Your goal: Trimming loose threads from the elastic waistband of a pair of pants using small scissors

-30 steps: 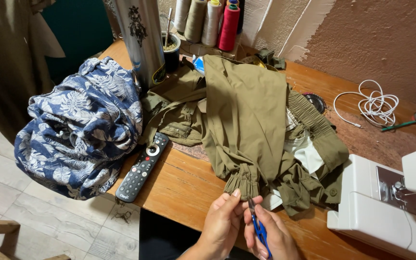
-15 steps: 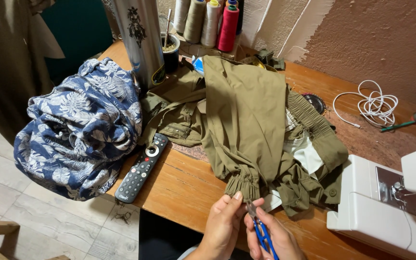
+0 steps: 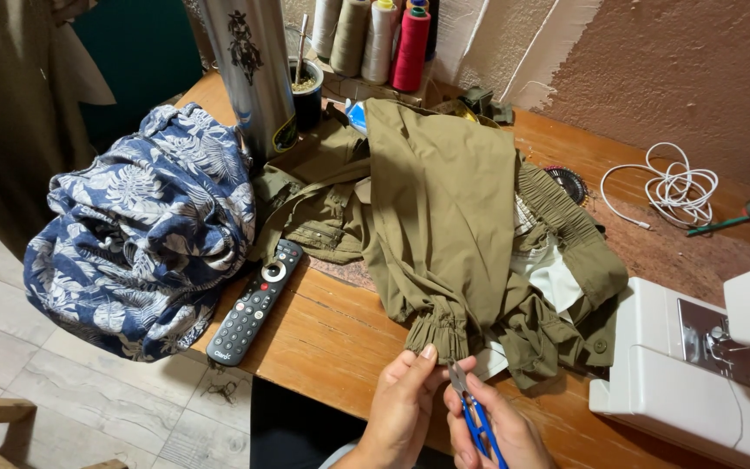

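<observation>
Item 1. Olive trousers (image 3: 444, 208), spread over the wooden surface (image 3: 332, 339). Long axis of the top leg ran from 12 o'clock at the far side down to 6 o'clock at the near edge, ending in a gathered elastic cuff (image 3: 436, 334).

Item 2. Left hand (image 3: 405, 404), at the near edge. Thumb and fingers were pinched together on the cuff's lower hem, so the cuff lay directly at 12 o'clock from it, touching.

Item 3. Right hand (image 3: 501, 434), just beside the left at its 3 o'clock. Closed around blue-handled thread snips (image 3: 470, 408), blades pointing toward 11 o'clock, tips just beside the cuff hem and the left fingertips. Whether the blades met the cloth could not be told. The left hand was the nearer to the cloth.

Item 4. Blue and white leaf-print garment (image 3: 145, 234), bundled at 9 o'clock from the trousers, hanging over the edge.

Item 5. Black remote control (image 3: 255, 304), between print garment and trousers.

Item 6. Tall steel flask (image 3: 249, 69) and thread cones (image 3: 379, 39), at 12 o'clock along the wall.

Item 7. White sewing machine (image 3: 696, 373), at 3 o'clock of the hands; coiled white cable (image 3: 674, 187) behind it.
</observation>
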